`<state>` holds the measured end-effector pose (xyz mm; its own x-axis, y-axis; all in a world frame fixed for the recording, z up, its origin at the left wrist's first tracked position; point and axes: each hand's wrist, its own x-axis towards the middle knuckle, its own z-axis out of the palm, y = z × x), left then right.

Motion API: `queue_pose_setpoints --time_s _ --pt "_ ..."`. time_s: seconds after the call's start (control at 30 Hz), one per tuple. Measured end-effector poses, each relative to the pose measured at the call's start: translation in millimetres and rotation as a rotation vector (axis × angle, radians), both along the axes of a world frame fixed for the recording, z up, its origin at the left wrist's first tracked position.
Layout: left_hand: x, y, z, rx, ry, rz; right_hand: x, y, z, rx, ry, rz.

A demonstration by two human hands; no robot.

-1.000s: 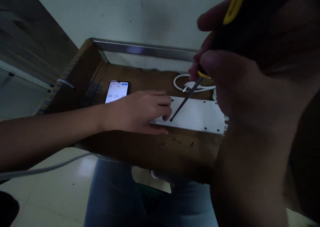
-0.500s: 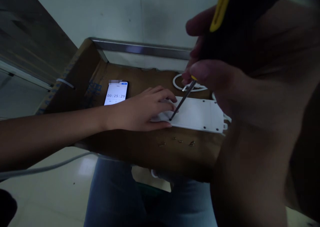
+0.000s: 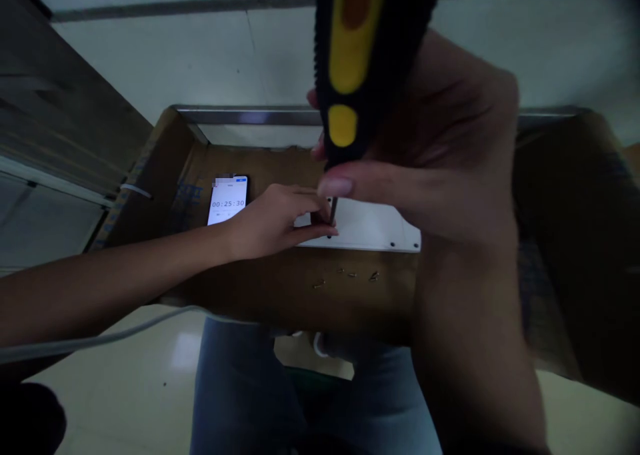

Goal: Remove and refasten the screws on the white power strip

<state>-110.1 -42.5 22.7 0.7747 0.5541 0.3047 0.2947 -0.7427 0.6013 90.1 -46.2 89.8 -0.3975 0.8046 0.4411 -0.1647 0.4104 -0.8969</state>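
Note:
My right hand (image 3: pixel 425 175) is wrapped round a large black and yellow screwdriver (image 3: pixel 347 88), its thumb low on the handle. The screwdriver's thin shaft slants down to the fingertips of my left hand (image 3: pixel 293 218). There my left thumb and forefinger are pinched together at the tip; anything small between them is hidden. Under both hands lies a long white power strip (image 3: pixel 370 225), flat face up, with dark screw holes along its edge. Its right end is hidden behind my right wrist. Several small screws (image 3: pixel 353 275) lie loose just in front of it.
The work surface is an open cardboard box (image 3: pixel 240 288) with raised sides, resting over my legs (image 3: pixel 240 381). A phone (image 3: pixel 229 200) with a running timer lies at the back left. A grey cable (image 3: pixel 125 335) crosses the left front, and a metal rail (image 3: pixel 250 115) runs along the back.
The screwdriver has swung left and stands more upright, its tip lifted from the hole. My left fingers have drawn together at the tip. The view has shifted, and the timer has advanced.

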Motion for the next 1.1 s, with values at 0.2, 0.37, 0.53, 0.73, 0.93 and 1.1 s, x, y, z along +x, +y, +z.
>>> queue_pose_setpoints --time_s 0.2,0.37,0.53,0.73,0.93,1.1 --pt "1 -5 3.3 0.048 -0.053 0.011 3 -8 -9.1 0.101 0.019 -0.078" --pt "2 -5 3.8 -0.119 -0.050 0.000 -7 2 -16.2 0.230 0.223 0.012" --pt "7 -8 4.4 -0.144 -0.080 0.107 -1 3 -15.0 0.299 0.120 -0.210" --pt "7 -9 4.7 -0.119 -0.090 0.018 8 -3 -12.1 0.331 0.081 -0.038" --pt "10 -13 -3.0 -0.164 -0.097 0.152 -1 -5 -11.9 0.295 0.138 -0.108" --pt "7 -9 0.4 -0.075 -0.023 0.100 1 -3 -17.2 0.320 0.144 -0.068"
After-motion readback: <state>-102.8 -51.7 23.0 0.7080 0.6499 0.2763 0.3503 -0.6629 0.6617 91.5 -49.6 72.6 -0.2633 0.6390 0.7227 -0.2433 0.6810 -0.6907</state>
